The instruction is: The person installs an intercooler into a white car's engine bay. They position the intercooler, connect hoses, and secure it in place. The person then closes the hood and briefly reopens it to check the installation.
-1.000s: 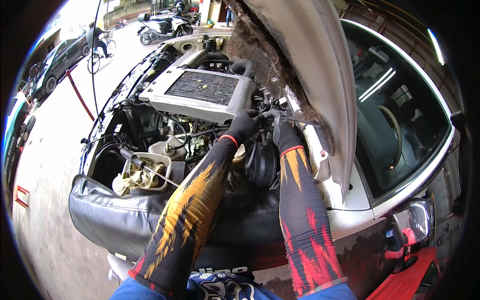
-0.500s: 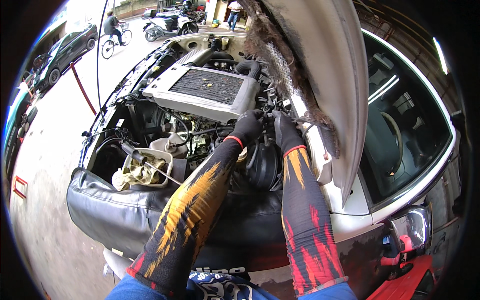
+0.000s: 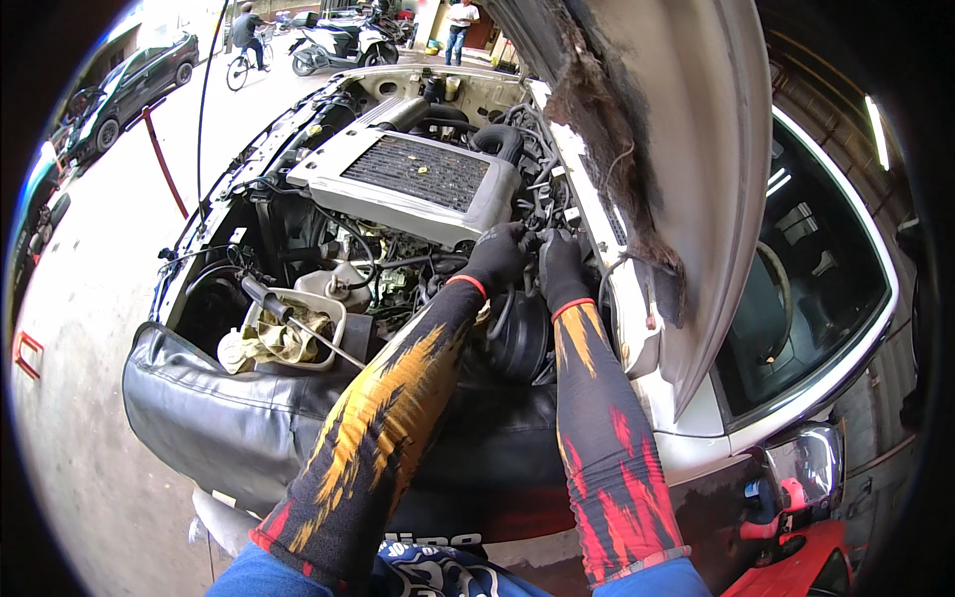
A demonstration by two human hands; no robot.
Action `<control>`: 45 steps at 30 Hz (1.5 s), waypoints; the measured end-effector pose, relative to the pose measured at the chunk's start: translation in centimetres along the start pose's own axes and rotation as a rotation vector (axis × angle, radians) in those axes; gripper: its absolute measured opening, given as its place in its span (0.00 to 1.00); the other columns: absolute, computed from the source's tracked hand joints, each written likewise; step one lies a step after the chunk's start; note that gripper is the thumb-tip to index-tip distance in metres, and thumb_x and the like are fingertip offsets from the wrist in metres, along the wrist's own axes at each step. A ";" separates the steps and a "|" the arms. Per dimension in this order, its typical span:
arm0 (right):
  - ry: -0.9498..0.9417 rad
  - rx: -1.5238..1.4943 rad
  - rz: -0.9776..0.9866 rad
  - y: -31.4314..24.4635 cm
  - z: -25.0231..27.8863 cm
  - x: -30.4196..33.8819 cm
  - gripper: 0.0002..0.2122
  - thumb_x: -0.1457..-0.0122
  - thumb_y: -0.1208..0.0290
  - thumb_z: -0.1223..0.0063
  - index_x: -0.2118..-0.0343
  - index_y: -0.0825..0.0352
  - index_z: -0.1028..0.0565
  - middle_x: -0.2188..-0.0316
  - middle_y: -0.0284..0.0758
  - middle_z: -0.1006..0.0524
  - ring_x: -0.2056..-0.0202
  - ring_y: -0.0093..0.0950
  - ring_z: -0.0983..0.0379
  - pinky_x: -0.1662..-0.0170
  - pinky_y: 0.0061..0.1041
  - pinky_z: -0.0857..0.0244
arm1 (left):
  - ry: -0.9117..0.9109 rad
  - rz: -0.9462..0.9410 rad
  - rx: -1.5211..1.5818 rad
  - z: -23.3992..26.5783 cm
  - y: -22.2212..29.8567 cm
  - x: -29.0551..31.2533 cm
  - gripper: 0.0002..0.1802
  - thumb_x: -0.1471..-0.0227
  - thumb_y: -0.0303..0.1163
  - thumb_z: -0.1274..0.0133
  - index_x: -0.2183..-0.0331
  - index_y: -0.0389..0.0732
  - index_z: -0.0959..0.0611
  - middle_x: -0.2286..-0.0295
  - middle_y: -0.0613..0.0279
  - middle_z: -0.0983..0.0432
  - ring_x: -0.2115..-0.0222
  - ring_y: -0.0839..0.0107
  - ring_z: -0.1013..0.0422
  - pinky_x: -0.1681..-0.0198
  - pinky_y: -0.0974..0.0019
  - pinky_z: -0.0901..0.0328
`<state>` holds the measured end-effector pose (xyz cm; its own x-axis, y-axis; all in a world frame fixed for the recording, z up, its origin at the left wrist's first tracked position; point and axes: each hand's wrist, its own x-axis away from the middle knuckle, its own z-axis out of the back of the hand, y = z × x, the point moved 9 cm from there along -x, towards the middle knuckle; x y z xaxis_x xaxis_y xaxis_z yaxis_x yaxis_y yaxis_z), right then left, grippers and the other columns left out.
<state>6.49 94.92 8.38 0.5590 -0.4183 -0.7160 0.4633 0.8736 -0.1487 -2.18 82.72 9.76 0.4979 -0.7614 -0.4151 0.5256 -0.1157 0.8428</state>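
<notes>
Both hands wear black gloves and work side by side in the engine bay, beside the right rear corner of a silver intercooler (image 3: 476,211). My left hand (image 3: 497,255) has its fingers curled closed among hoses and small fittings. Close against it, my right hand (image 3: 563,267) is closed too, fingertips meeting the left ones. Whatever they pinch is hidden by the gloves. Just below them sits a round black brake booster (image 3: 517,336). A long-shafted tool (image 3: 267,298) with a dark handle, like a screwdriver, lies across a pale plastic container (image 3: 339,338) holding a crumpled cloth (image 3: 288,340).
The raised hood (image 3: 696,179), with ragged brown lining, stands close to the right of my hands. A black padded cover (image 3: 229,398) drapes the near fender. A thin prop rod (image 3: 203,119) rises at the left. Beyond are a cyclist (image 3: 249,40), parked scooters (image 3: 338,45) and a standing person (image 3: 459,30).
My view has shifted slightly, so the hood appears farther right. Both hands stay at the same spot, still closed together. The cyclist in the background has moved right.
</notes>
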 end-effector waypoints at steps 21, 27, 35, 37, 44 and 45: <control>0.144 -0.513 -0.571 5.0 -2.0 1.7 0.17 0.38 0.59 0.50 0.67 0.72 0.20 0.71 0.41 0.19 0.69 0.37 0.25 0.63 0.36 0.32 | 0.244 -0.047 0.138 0.0 0.1 1.0 0.14 0.44 0.39 0.42 0.63 0.38 0.14 0.67 0.50 0.16 0.66 0.59 0.19 0.61 0.60 0.28; 0.099 -1.169 -1.009 8.0 -6.3 2.0 0.12 0.41 0.62 0.53 0.76 0.61 0.23 0.80 0.32 0.26 0.78 0.28 0.30 0.74 0.30 0.39 | 0.228 0.164 0.420 4.4 -2.4 1.1 0.13 0.38 0.33 0.45 0.62 0.33 0.15 0.69 0.57 0.16 0.74 0.76 0.24 0.69 0.68 0.29; -0.364 -0.776 -0.907 0.1 2.5 2.2 0.15 0.38 0.54 0.51 0.74 0.59 0.24 0.82 0.30 0.28 0.83 0.24 0.33 0.80 0.25 0.38 | -0.023 0.266 0.554 3.3 -3.0 0.5 0.20 0.39 0.43 0.44 0.66 0.33 0.15 0.74 0.64 0.19 0.77 0.78 0.27 0.73 0.70 0.32; -0.391 -0.543 -0.819 -1.3 5.1 1.6 0.15 0.38 0.54 0.51 0.74 0.60 0.24 0.82 0.31 0.27 0.83 0.25 0.32 0.80 0.26 0.37 | 0.231 0.269 0.428 6.9 -4.7 -0.3 0.22 0.39 0.46 0.45 0.66 0.33 0.15 0.73 0.62 0.19 0.76 0.75 0.26 0.72 0.69 0.31; -0.395 -0.500 -0.718 -1.4 6.2 0.1 0.17 0.37 0.52 0.51 0.74 0.61 0.25 0.81 0.32 0.27 0.81 0.27 0.29 0.78 0.27 0.34 | 0.796 0.735 0.734 10.1 -14.5 4.6 0.19 0.41 0.43 0.45 0.63 0.33 0.18 0.71 0.53 0.21 0.72 0.61 0.25 0.67 0.61 0.30; -0.372 -0.601 -0.720 -1.3 6.3 -0.4 0.18 0.37 0.52 0.51 0.74 0.61 0.25 0.81 0.33 0.27 0.81 0.27 0.29 0.78 0.27 0.33 | 0.869 0.701 0.778 10.3 -15.2 5.6 0.21 0.41 0.45 0.45 0.58 0.35 0.20 0.68 0.54 0.22 0.69 0.61 0.25 0.64 0.62 0.31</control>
<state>10.00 92.42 13.20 0.5089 -0.8573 -0.0773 0.4092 0.3200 -0.8545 -14.51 73.65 -1.79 0.9191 -0.1980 0.3406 -0.3935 -0.4207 0.8174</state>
